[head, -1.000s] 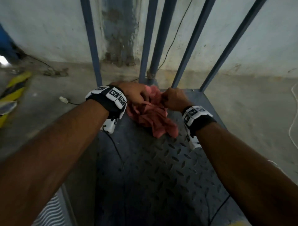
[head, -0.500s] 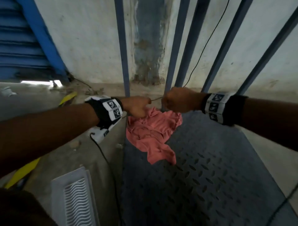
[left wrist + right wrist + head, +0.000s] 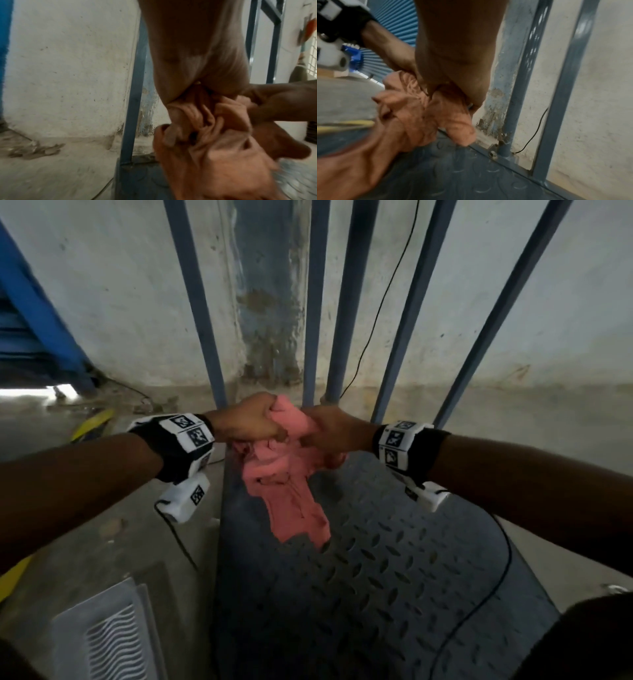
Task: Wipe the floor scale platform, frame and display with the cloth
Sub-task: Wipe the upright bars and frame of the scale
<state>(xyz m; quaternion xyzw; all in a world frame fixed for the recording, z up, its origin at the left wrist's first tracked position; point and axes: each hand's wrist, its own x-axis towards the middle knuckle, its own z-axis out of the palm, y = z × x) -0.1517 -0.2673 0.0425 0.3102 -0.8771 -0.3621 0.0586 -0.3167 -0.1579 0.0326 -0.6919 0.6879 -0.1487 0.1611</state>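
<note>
A pink cloth (image 3: 289,477) hangs bunched between both hands above the far end of the grey tread-plate scale platform (image 3: 376,577). My left hand (image 3: 250,419) grips its upper left part, fingers curled into the fabric (image 3: 202,119). My right hand (image 3: 329,426) grips the upper right part (image 3: 436,111). The cloth's loose tail drapes down onto the platform. Blue-grey frame bars (image 3: 346,302) rise from the platform's far edge just behind the hands. No display shows in any view.
A stained white wall (image 3: 137,285) stands close behind the bars, with a thin black cable (image 3: 380,309) running down it. A white ribbed panel (image 3: 109,635) lies on the concrete floor at the left. A blue shutter (image 3: 30,313) is at far left.
The hands, spread apart half a second ago with the cloth stretched flat, have come together and bunched the cloth. The view has tilted slightly.
</note>
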